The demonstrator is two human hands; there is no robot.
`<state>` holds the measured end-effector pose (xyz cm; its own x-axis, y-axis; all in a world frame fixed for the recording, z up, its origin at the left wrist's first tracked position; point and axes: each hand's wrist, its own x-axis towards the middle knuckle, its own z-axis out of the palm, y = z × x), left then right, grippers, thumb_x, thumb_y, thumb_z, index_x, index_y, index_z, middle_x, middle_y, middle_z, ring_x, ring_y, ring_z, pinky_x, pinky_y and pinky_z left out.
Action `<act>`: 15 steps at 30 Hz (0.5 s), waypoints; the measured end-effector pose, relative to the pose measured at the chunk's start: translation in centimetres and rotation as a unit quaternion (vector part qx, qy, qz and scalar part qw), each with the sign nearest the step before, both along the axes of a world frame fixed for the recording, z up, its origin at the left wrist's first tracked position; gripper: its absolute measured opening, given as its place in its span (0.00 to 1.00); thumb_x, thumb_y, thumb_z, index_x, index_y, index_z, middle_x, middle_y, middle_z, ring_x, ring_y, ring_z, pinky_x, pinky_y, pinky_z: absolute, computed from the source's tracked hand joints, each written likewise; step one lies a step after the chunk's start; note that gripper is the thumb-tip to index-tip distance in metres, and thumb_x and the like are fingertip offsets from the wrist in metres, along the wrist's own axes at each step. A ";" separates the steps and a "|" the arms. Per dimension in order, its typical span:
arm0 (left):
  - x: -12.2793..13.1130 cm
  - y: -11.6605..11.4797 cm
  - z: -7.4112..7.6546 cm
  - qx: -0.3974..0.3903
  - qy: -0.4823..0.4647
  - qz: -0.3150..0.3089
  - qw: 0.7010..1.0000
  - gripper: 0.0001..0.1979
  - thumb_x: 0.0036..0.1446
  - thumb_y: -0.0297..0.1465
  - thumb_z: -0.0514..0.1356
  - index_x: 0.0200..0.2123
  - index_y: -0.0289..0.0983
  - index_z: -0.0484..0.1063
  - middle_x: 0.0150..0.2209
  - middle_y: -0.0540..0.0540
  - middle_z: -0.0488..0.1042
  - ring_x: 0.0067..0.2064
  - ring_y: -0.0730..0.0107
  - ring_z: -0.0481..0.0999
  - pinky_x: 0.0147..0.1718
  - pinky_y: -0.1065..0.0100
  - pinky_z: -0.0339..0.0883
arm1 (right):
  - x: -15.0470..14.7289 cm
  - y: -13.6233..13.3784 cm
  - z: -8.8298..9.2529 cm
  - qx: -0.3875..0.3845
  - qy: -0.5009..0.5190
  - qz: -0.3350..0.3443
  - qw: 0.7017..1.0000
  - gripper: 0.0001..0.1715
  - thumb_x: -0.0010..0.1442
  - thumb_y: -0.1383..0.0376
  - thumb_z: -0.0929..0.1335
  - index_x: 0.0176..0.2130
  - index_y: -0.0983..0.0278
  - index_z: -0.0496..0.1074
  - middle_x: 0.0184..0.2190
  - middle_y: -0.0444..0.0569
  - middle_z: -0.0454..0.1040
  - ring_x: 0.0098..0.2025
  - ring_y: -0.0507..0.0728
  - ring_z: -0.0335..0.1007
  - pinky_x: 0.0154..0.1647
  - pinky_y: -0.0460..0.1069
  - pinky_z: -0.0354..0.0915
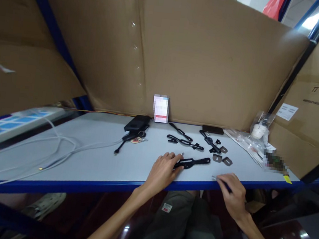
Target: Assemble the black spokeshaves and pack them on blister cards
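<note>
My left hand (164, 167) rests on the grey table (91, 158) near its front edge, fingers curled down on the left end of a long black flat bracket (196, 162). My right hand (232, 189) is at the blue front edge, fingers pinched round a thin tool (215, 177) whose metal tip points left. Several more black bracket parts (184, 140) lie farther back. Two small grey metal plates (221, 159) sit just right of the held bracket.
A black box with a cable (136, 124) and white cables (43, 148) lie to the left. A dark phone (213, 130), plastic bags (257, 136) and a small card (160, 108) stand at the back. Cardboard walls (212, 56) enclose the table.
</note>
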<state>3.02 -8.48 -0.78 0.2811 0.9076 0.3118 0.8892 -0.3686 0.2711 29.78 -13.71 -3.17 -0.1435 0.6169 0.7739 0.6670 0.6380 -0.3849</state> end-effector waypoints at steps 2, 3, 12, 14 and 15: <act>-0.1 -0.2 0.1 -0.003 -0.007 -0.012 1.000 0.12 0.64 0.32 0.58 0.50 0.42 0.70 0.44 0.43 0.75 0.46 0.55 0.74 0.42 0.61 0.64 | -1.0 1.8 2.4 -0.085 0.095 -0.007 0.992 0.06 0.63 0.63 0.70 0.37 0.59 0.78 0.36 0.49 0.78 0.40 0.59 0.72 0.45 0.55 0.66; -0.1 -0.3 0.1 -0.004 -0.010 -0.017 1.000 0.12 0.65 0.32 0.57 0.51 0.42 0.70 0.45 0.44 0.75 0.45 0.56 0.75 0.41 0.61 0.64 | -1.7 3.1 3.5 -0.136 0.144 0.001 0.980 0.07 0.61 0.60 0.71 0.37 0.60 0.79 0.36 0.50 0.77 0.40 0.59 0.71 0.44 0.54 0.66; 0.1 -0.8 -0.1 0.006 -0.020 -0.021 1.000 0.10 0.63 0.31 0.58 0.48 0.40 0.68 0.46 0.43 0.76 0.46 0.57 0.77 0.42 0.62 0.66 | -6.5 14.4 5.7 -0.400 0.227 0.170 0.871 0.11 0.44 0.61 0.75 0.29 0.64 0.75 0.17 0.40 0.68 0.19 0.50 0.60 0.19 0.45 0.59; 0.1 -0.8 0.0 0.007 -0.025 -0.023 0.999 0.09 0.63 0.31 0.59 0.47 0.40 0.68 0.45 0.43 0.76 0.46 0.57 0.77 0.41 0.62 0.66 | -6.2 14.6 5.4 -0.424 0.243 0.189 0.852 0.13 0.46 0.60 0.74 0.32 0.64 0.75 0.18 0.42 0.70 0.19 0.50 0.61 0.18 0.44 0.58; 0.1 -0.8 0.1 0.007 -0.028 -0.025 0.999 0.09 0.63 0.31 0.59 0.47 0.40 0.68 0.45 0.43 0.76 0.46 0.56 0.77 0.42 0.62 0.66 | -5.9 14.6 5.3 -0.435 0.251 0.200 0.842 0.14 0.49 0.58 0.72 0.33 0.64 0.74 0.21 0.44 0.72 0.20 0.50 0.63 0.18 0.45 0.59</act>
